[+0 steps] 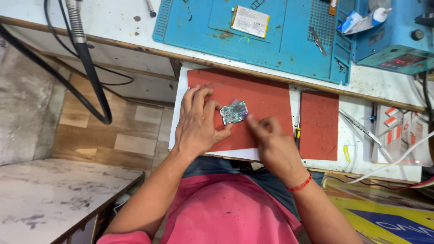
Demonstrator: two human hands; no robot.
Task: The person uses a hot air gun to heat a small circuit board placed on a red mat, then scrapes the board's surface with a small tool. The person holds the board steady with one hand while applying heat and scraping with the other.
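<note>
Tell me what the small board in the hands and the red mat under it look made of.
Small board: rigid circuit laminate, it seems; green face studded with tiny metallic parts. Red mat: probably rubber or silicone; flat, matte, no shine, slightly scuffed.

The right hand [271,135] is motion-blurred; its fingertips and anything between them cannot be made out. The components on the small circuit board [234,112] are too small to identify, and its near-left corner is covered by the left hand [196,124]. The blue soldering station [398,40] at far right is cut off by the picture's edge. The black hose [92,77] runs out of view at the top.
</note>
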